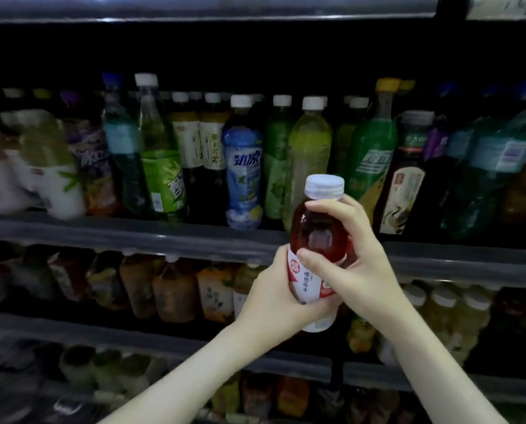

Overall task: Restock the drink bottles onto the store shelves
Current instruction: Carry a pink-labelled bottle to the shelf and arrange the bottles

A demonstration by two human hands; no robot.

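Observation:
A red drink bottle (318,234) with a white cap and a white-and-red label is held upright in front of the store shelves. My left hand (274,295) wraps the lower labelled part from the left and below. My right hand (353,255) grips the upper body from the right, with the thumb across the front. The bottle hovers in front of the edge of the upper shelf (133,237), just below a pale green bottle (309,148). Its base is partly hidden behind my left hand.
The upper shelf carries a dense row of bottles, among them a blue-labelled bottle (245,166) and a green soda bottle (373,154). The lower shelf rail (102,335) has amber and orange tea bottles (176,289) above it. More bottles fill the bottom shelf.

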